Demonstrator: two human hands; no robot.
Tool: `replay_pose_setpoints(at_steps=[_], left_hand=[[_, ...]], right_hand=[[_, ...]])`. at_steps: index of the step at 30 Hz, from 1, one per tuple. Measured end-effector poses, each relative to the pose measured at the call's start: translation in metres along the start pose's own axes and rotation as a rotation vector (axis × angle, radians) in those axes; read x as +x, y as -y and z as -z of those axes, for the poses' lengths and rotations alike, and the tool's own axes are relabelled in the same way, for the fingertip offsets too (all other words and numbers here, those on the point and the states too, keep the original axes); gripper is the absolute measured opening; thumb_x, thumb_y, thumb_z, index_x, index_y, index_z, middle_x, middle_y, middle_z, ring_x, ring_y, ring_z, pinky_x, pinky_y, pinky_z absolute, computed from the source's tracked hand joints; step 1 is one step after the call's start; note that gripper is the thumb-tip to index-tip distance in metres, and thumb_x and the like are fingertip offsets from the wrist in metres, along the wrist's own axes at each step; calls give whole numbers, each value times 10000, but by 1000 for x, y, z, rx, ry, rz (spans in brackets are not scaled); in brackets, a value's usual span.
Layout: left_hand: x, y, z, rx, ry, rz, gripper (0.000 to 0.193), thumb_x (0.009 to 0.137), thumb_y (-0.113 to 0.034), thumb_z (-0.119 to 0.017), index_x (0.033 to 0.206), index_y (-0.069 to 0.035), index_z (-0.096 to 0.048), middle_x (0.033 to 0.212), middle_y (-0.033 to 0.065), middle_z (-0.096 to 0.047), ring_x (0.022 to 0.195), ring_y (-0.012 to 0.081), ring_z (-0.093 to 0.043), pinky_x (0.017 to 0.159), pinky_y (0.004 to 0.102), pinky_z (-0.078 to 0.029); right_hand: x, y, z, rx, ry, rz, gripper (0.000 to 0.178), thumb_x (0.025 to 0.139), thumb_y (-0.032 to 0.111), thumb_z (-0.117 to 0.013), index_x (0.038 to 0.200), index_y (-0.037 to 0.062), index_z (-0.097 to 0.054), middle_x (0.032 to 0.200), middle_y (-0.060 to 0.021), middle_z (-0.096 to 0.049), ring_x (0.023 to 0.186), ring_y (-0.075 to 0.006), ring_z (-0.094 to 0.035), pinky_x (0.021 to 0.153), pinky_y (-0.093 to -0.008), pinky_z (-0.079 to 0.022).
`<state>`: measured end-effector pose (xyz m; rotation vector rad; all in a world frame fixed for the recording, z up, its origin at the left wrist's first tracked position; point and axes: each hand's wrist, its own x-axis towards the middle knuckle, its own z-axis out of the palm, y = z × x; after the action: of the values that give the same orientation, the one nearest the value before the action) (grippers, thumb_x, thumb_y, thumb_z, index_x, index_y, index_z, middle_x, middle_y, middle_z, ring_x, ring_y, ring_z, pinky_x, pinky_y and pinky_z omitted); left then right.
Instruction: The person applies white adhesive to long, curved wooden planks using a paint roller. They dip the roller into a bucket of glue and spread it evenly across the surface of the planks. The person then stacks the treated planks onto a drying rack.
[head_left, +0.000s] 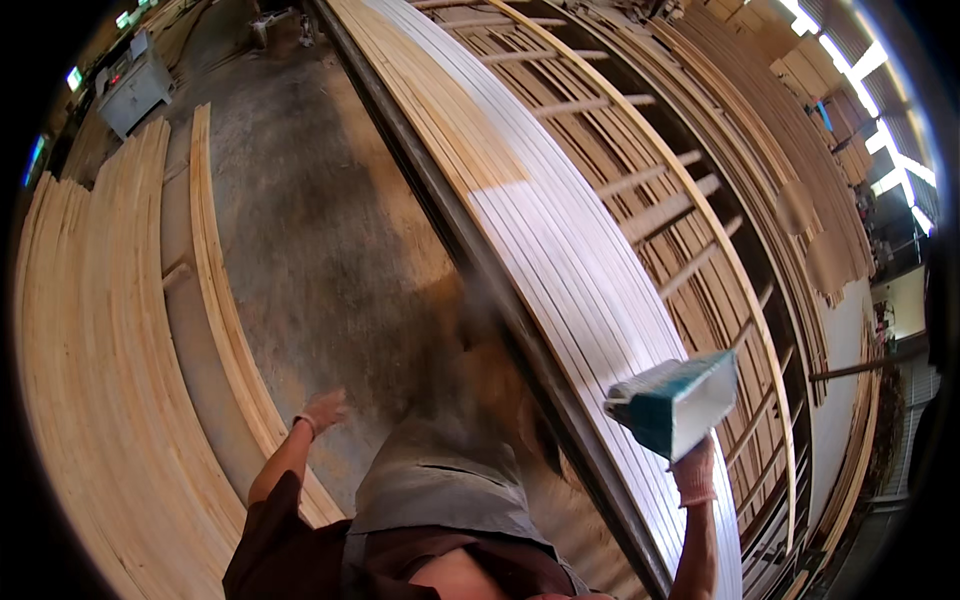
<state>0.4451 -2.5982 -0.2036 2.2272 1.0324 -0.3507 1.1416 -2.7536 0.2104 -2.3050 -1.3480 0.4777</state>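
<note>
Right hand (694, 470): fingers clenched on teal scoop (680, 402), held over white-coated slats (590, 290) for reach | left hand (322, 409): free, fingers loosely curled

Pale wooden planks stacked (80, 350) on my far left, one narrow plank row (225, 300) beside them on grey concrete floor (320, 230). Grey metal machine cabinet (135, 90) far back. Slatted wooden drying rack (690, 230) right.

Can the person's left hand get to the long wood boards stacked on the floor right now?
Probably yes. The left hand hangs open and holds nothing, and it sits just beside the narrow row of wood boards on the concrete floor. Nothing lies between them. The right hand is busy holding a teal tool.
</note>
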Motion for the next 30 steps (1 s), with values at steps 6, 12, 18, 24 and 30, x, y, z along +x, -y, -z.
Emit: replay_pose_setpoints(at_steps=[6,12,18,24,30], left_hand=[[-12,38,118,-1606,-292,936,585,987,-486,-571,1275,23,-595,1031,183,-684,839,254,-670,718,330,-508],[43,108,169,-1707,-350,1002,587,971,-523,-582,1158,33,-605,914,152,-660,680,198,-579,602,333,-444],[96,165,264,-1884,-434,938,612,953,-532,-599,1170,40,-597,1030,181,-682,806,233,-645,679,335,-509],[130,286,310,-1819,-319,1096,621,937,-541,-596,1176,32,-608,1035,175,-698,850,260,-669,765,391,-546],[187,447,410,-1816,-487,1056,667,954,-584,-574,1252,12,-597,994,148,-692,818,256,-677,695,368,-526]], right_hand=[[179,87,-139,-1217,178,698,179,872,182,-616,933,122,-773,894,-71,-762,754,-234,-743,581,-384,-557],[349,230,-210,-991,201,519,217,932,199,-580,957,88,-763,854,-142,-750,768,-320,-746,661,-448,-605],[516,398,-293,-729,178,437,245,945,244,-602,1016,65,-753,926,-176,-748,881,-349,-740,751,-471,-599],[670,594,-366,-415,129,318,431,954,428,-651,1033,10,-723,950,-283,-718,961,-469,-697,818,-516,-584],[824,732,-447,-400,156,352,478,965,431,-620,1214,26,-674,1084,-302,-696,1074,-475,-659,918,-536,-543]])
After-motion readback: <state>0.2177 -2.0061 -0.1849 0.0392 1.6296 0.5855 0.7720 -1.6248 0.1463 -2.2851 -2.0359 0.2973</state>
